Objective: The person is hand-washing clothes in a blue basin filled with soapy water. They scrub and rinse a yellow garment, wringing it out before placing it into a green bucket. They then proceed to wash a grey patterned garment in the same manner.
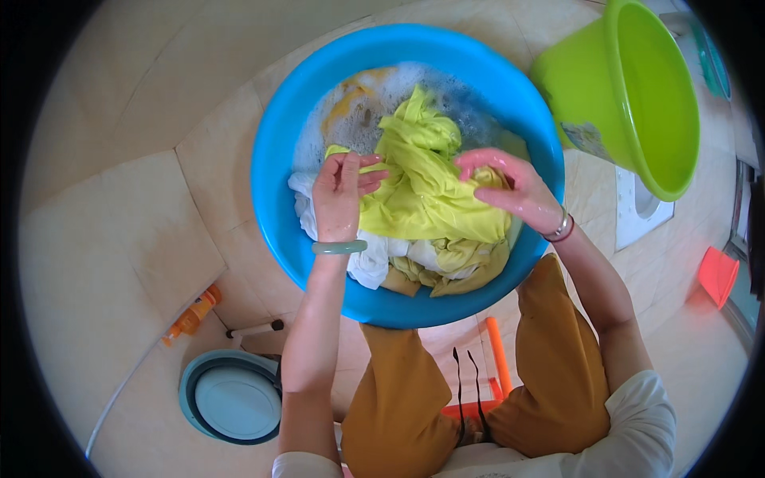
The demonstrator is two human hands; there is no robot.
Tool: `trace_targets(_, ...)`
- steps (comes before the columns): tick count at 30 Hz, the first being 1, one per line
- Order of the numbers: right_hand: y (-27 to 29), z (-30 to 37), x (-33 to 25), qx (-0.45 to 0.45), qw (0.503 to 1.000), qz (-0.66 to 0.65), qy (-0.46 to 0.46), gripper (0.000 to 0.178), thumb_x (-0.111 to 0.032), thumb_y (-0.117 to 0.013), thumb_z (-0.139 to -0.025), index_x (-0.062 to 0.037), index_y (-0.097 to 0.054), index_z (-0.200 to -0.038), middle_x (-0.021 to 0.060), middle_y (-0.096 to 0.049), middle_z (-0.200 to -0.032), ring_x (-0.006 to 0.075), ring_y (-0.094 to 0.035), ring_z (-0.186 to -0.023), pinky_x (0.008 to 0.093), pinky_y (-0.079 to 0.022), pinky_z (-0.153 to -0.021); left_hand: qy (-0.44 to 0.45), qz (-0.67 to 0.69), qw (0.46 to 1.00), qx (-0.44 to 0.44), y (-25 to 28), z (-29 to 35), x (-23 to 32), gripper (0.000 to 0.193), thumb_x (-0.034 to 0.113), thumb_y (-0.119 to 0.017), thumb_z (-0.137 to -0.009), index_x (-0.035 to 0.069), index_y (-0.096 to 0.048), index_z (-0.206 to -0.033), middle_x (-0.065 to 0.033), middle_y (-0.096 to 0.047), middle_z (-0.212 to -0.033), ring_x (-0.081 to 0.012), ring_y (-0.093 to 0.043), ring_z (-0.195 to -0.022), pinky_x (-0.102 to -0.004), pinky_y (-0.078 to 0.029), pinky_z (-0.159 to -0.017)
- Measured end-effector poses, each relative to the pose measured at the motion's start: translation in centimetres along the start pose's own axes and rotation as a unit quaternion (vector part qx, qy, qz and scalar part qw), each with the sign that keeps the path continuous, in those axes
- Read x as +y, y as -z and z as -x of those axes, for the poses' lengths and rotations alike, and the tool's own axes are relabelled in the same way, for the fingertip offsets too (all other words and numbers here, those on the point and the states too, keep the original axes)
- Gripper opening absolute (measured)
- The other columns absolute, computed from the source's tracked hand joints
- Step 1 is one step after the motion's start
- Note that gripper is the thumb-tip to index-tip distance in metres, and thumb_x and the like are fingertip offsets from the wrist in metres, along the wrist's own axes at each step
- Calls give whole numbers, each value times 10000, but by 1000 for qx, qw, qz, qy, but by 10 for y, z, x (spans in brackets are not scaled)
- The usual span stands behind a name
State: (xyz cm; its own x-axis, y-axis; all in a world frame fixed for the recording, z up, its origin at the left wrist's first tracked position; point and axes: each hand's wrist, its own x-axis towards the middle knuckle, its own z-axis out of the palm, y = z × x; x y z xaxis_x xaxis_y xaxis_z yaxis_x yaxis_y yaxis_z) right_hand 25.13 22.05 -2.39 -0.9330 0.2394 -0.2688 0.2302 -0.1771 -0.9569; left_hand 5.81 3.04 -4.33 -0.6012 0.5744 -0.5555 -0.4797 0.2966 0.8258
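Observation:
A bright yellow-green garment point(426, 195), wet and bunched, lies heaped in a large blue basin point(275, 103). At its left side is my left hand point(344, 187), fingers stretched toward the cloth; a small bit of the garment shows beyond them. My right hand point(514, 187) curves at the right edge of the garment, thumb and fingers apart with cloth visible between them. Both hands look wet. Under the yellow-green garment lie white cloth point(366, 267) and olive-tan cloth point(474, 275). Soapy water point(335, 119) with foam fills the far part, where a mustard-coloured cloth point(347, 103) is partly submerged.
A lime-green bucket point(578, 80) leans at the far right, by a white floor fixture point(641, 209). Farther right is a red-orange plastic piece point(717, 276). At left are an orange bottle point(191, 315) and a grey-blue collapsible basin point(237, 405). My knees flank the blue basin's near side.

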Motion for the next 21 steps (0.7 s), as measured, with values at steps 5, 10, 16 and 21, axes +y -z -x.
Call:
trace_targets(5, -55, 9, -12, -124, 986, 94, 54, 298, -40, -655, -825, -64, -639, -1122, 82, -662, -1042, 191, -625, -921, 301, -490, -864, -2, -269, 961, -60, -9, 5, -34, 365, 364, -641, -926, 33, -599, -1073, -94, -670, -961, -168, -653, -771, -258, -515, -688)
trace_targets(10, -45, -2, 2, 80, 982, 156, -76, 204, -122, -700, -829, -55, -632, -1009, 87, -659, -937, 216, -658, -772, 347, -517, -684, -36, -13, 997, 74, 3, 8, -58, 211, 238, -633, -947, 61, -624, -1062, -54, -674, -1014, -166, -636, -834, -275, -503, -715)
trace_targets(16, -20, 9, -6, 40, 879, 456, -133, 305, -289, -753, -775, -109, -630, -987, 81, -640, -1004, 233, -649, -816, 361, -500, -684, 52, 325, 944, -2, 27, 44, 17, 351, 212, -523, -993, 6, -514, -1276, -89, -598, -1255, -213, -578, -1153, -358, -466, -973)
trace_targets(21, -33, -39, -11, 136, 805, 564, 122, 600, -234, -753, -734, -233, -536, -1294, 65, -469, -1378, 299, -408, -1296, 487, -304, -1050, 36, 212, 962, -169, 13, 88, 63, 684, 332, -720, -830, -64, -458, -1322, -145, -584, -1251, -232, -573, -1155, -345, -433, -1005)
